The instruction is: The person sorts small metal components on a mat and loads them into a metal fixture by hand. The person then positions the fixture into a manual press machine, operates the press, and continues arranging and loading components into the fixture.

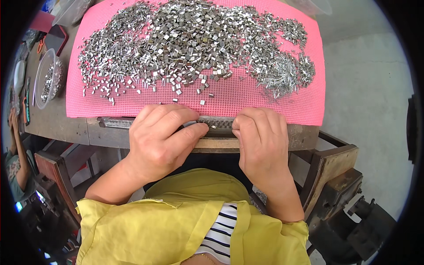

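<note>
A long, narrow dark metal strip with a row of small notches (226, 123) lies along the near edge of the table. My left hand (161, 139) rests over its left part, fingers curled and the thumb reaching along the strip. Beside that thumb tip, a tiny shiny metal piece (213, 126) sits at the strip. On the strip's right part my right hand (263, 139) is closed, thumb and fingertips together; what they pinch is hidden. Beyond both hands, a wide heap of small square metal pieces (190, 39) covers a pink textured mat (128, 99).
Thin pin-like metal pieces (282, 75) lie at the heap's right. A clear round tub (39, 95) holding metal bits stands at left, near a teal-handled tool (27, 99). Wooden frame parts (329, 176) flank me. Another person's arm (20, 141) shows at far left.
</note>
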Tool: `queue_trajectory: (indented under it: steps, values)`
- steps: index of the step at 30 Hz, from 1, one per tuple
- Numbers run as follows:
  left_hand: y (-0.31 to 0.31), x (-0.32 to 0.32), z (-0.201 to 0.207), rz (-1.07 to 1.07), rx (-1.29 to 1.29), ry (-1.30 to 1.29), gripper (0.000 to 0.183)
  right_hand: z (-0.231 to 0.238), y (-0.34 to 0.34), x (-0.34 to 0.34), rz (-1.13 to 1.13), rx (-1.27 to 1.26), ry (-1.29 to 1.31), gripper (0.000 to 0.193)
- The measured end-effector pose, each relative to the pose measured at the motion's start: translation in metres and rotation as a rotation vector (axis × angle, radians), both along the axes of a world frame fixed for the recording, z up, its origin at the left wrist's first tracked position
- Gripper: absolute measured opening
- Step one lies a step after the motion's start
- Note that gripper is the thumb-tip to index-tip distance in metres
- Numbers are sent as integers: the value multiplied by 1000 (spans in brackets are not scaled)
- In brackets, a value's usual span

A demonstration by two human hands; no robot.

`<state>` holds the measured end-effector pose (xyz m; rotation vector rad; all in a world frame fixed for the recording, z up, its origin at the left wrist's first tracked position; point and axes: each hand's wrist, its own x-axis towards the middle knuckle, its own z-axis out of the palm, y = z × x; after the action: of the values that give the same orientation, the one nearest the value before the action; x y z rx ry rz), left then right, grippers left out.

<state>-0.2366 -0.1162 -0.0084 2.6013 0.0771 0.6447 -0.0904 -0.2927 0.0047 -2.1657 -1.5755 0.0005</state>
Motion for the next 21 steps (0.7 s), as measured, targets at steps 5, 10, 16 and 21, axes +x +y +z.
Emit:
queue_trajectory:
  steps: [5,10,16,21]
  values:
    - [-1,-4,-10,33,-105,-64,30,5,2,0,9,-36,12,20]
    - [1,-3,-11,34,-154,-75,31,1,-4,4,17,42,78,18]
    - [2,-3,-9,26,-181,-75,33,-1,-3,1,21,112,69,18]
    - [0,-2,-8,23,-175,-66,32,-1,14,-7,56,137,143,22]
